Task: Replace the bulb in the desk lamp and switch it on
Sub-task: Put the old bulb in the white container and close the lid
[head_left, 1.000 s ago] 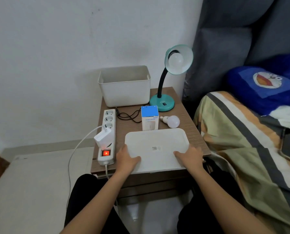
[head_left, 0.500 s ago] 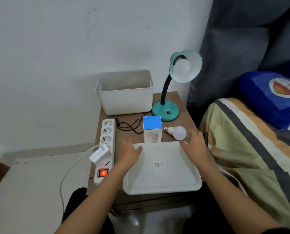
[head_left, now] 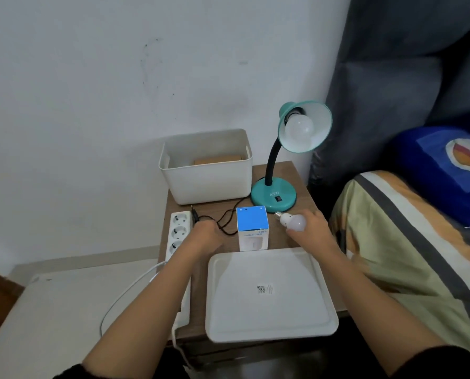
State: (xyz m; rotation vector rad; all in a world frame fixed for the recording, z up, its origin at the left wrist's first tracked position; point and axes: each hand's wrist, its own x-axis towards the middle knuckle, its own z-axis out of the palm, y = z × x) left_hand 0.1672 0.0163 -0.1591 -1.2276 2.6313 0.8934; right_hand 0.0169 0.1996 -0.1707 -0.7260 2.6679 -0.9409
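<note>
I see my right hand (head_left: 311,231) has left the white tray (head_left: 272,321) and now wraps the spare bulb (head_left: 292,221) beside the teal desk lamp (head_left: 273,196); my left hand (head_left: 205,237) moved forward, its grip impossible to tell.

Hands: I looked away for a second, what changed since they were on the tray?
Both left the tray and reached forward. The right hand closed around the loose bulb beside the box; the left hand moved to the cord by the power strip. Lamp, its bulb and bin stayed put.
</note>
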